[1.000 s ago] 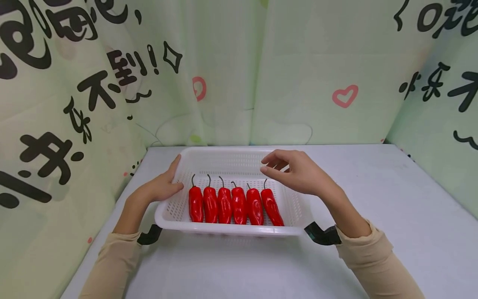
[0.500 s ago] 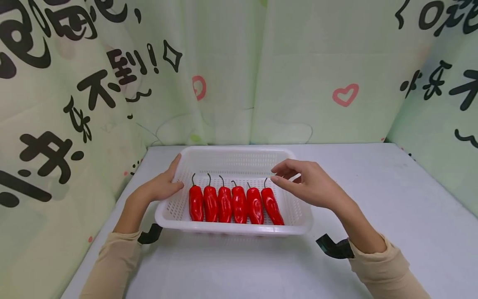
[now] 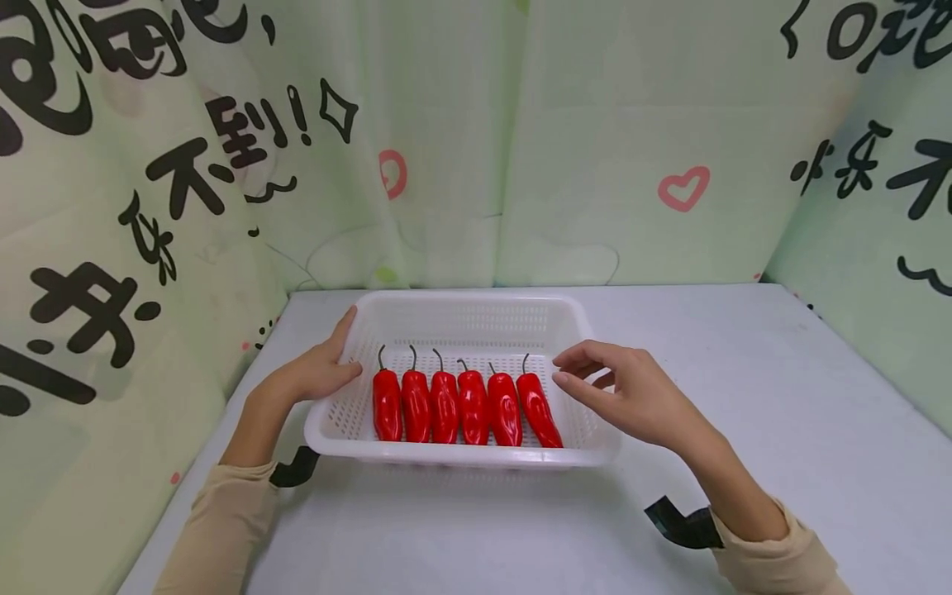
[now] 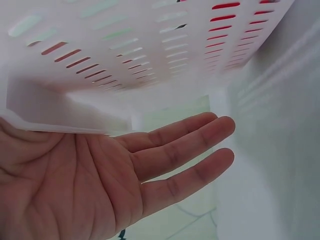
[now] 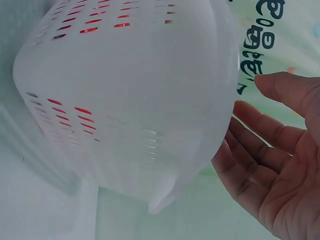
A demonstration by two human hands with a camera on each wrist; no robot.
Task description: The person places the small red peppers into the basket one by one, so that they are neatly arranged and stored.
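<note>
Several glossy red chili peppers [image 3: 473, 409] with dark curved stems lie side by side in a row inside a white perforated plastic basket [image 3: 446, 454]. My left hand [image 3: 320, 372] holds the basket's left rim, thumb over the edge. In the left wrist view, the other fingers [image 4: 185, 150] stretch out straight along the outside of the basket wall [image 4: 150, 82]. Over the basket's right side hovers my right hand [image 3: 628, 392], fingers loosely bent and holding nothing, near the rightmost pepper [image 3: 539, 411]. Red shows through the slots of the basket [image 5: 125, 75] in the right wrist view.
The basket stands on a table with a pale cover [image 3: 706, 347]. A light green curtain [image 3: 580, 149] with black lettering and pink hearts hangs behind and along both sides. Black straps [image 3: 687, 525] are at both wrists.
My right hand has moved right and toward me, from over the basket's back middle to its right side. The left hand, basket and peppers have stayed in place.
</note>
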